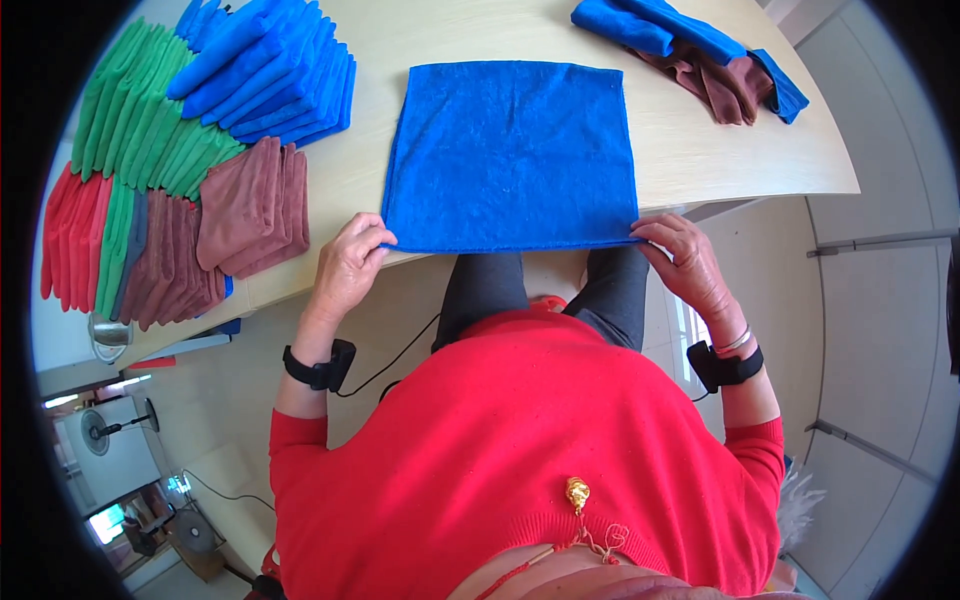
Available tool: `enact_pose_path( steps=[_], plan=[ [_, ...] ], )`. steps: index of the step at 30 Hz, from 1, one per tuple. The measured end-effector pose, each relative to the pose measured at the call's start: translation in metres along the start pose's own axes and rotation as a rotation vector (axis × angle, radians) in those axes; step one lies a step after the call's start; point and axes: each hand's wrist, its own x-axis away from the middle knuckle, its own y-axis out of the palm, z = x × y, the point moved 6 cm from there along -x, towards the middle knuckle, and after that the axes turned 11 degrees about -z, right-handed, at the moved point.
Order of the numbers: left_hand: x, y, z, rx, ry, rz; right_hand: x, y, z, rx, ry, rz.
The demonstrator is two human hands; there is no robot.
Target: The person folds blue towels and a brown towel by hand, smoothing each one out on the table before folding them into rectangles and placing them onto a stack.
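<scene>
A blue cloth towel point(510, 155) lies spread in a near-square on the table, its near edge reaching over the table's front edge. My left hand point(350, 250) pinches its near left corner between thumb and fingers. At the near right corner, my right hand point(688, 262) grips the cloth in the same way. The towel looks flat, with faint creases near its middle and a doubled edge along the left side.
Folded towels stand in stacks on the left: blue point(275, 75), green point(150, 110), red point(75, 240) and brown point(255, 210). Crumpled blue and brown cloths point(705, 75) lie at the far right of the pale wooden table point(740, 160). White cabinets point(880, 330) stand to the right.
</scene>
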Motion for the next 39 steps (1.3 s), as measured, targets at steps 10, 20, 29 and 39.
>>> enact_pose_path(
  steps=[10, 20, 29, 39],
  plan=[
    [-0.103, -0.02, -0.001, 0.022, 0.182, -0.076, -0.095, -0.01, 0.005, -0.131, 0.012, 0.018],
    [-0.19, 0.063, 0.0, -0.529, 0.044, -0.03, -0.186, 0.046, 0.048, 0.5, 0.173, 0.106],
    [-0.198, 0.016, -0.062, -0.449, -0.179, 0.041, -0.185, 0.025, 0.076, 0.498, 0.409, 0.129],
    [-0.267, 0.058, -0.002, -0.519, 0.125, -0.092, -0.235, 0.048, 0.05, 0.444, 0.115, 0.123]
  ],
)
